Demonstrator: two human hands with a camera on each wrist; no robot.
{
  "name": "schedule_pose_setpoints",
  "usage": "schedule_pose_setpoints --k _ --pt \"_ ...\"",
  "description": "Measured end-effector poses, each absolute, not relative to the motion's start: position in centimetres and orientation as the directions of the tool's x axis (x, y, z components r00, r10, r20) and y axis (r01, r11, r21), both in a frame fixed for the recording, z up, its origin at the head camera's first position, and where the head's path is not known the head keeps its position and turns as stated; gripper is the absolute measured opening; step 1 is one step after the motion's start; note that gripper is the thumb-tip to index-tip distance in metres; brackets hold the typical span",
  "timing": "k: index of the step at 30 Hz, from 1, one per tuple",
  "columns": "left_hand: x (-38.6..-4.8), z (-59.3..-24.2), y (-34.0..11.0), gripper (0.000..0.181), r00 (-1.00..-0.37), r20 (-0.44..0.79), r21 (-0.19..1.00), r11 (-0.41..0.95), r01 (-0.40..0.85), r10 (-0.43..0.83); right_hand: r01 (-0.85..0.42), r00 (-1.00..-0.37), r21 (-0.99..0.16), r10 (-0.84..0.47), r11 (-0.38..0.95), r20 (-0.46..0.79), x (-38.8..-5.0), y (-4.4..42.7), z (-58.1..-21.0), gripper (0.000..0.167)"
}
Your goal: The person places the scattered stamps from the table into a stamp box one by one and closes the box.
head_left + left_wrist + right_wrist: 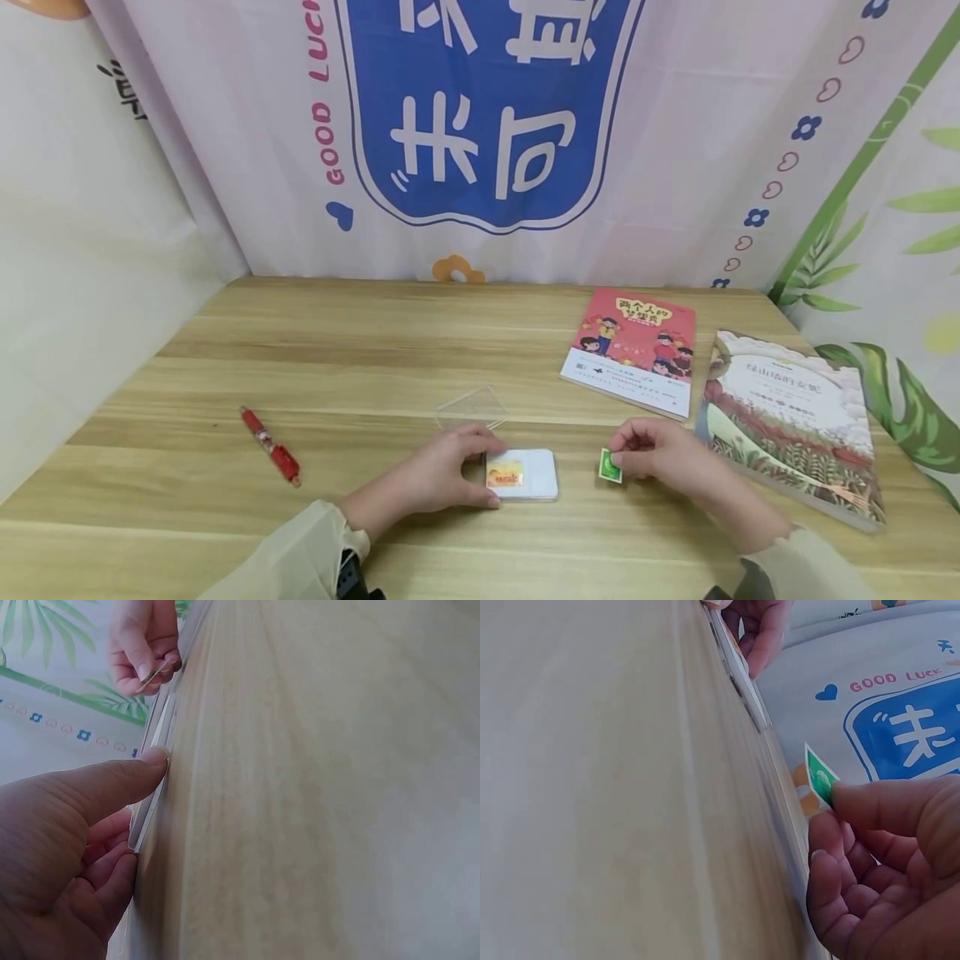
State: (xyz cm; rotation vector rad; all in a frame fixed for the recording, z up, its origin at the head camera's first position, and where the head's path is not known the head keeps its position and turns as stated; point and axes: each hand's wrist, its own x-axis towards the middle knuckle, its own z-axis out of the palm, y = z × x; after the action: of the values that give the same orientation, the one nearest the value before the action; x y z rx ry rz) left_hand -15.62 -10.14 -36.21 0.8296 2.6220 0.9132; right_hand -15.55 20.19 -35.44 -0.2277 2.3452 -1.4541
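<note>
On the table lies a flat white card case (542,473) with rounded corners and clear edges. An orange stamp (505,475) sits on its left half. My left hand (457,471) holds the case by its left end, thumb on the near edge and fingers on the far edge. To the right of the case, my right hand (660,454) pinches a small green stamp (610,465) with a white perforated border between thumb and forefinger. In the right wrist view the green stamp (821,777) stands tilted at the fingertips, apart from the case.
A clear plastic lid (472,408) lies just behind my left hand. A red pen (272,447) is off to the left. At the right are a pink book (633,350) and a larger illustrated book (795,417), close to my right forearm. Printed curtains (675,167) hang behind the table.
</note>
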Motion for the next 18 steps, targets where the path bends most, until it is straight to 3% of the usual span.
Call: schedule_pose_setpoints --k 18 --pt "-15.8 -36.4 -10.2 0.057 -0.809 -0.049 0.627 0.648 0.432 0.586 0.013 -0.9 -0.902 -0.388 0.432 -0.198 -15.9 17.5 -35.4 0.026"
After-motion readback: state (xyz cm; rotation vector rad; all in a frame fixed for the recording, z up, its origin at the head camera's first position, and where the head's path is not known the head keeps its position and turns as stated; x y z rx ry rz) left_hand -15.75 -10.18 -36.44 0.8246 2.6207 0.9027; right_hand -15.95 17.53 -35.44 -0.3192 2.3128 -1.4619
